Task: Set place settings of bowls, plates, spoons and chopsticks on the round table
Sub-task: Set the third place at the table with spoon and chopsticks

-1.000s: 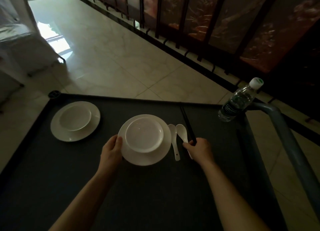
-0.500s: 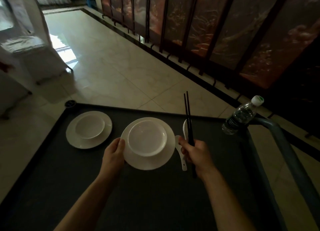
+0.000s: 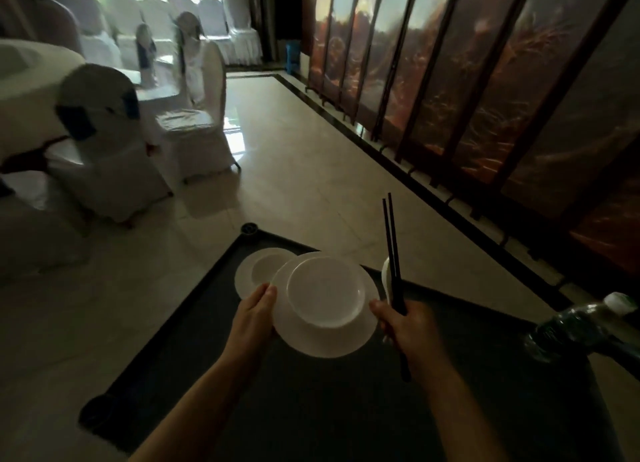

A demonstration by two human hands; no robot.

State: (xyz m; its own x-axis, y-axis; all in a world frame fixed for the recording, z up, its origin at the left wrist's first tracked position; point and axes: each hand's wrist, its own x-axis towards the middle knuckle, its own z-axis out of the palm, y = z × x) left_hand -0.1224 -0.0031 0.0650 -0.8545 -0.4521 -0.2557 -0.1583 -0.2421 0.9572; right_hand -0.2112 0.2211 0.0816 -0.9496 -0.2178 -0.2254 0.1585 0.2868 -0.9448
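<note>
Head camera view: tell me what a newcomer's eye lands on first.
First, the white plate with a bowl on it, held up at centre by the left hand. Beside it, the right hand grips black chopsticks and a white spoon, pointing up. Behind, white-covered chairs fill the upper left.

One head-worn camera looks forward and down, close over a dark cart (image 3: 311, 409), background somewhat blurred.

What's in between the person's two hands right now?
In the head view, a white plate carrying a bowl fills the gap: the left hand grips its edge, while the right hand holds chopsticks and a spoon.
</note>
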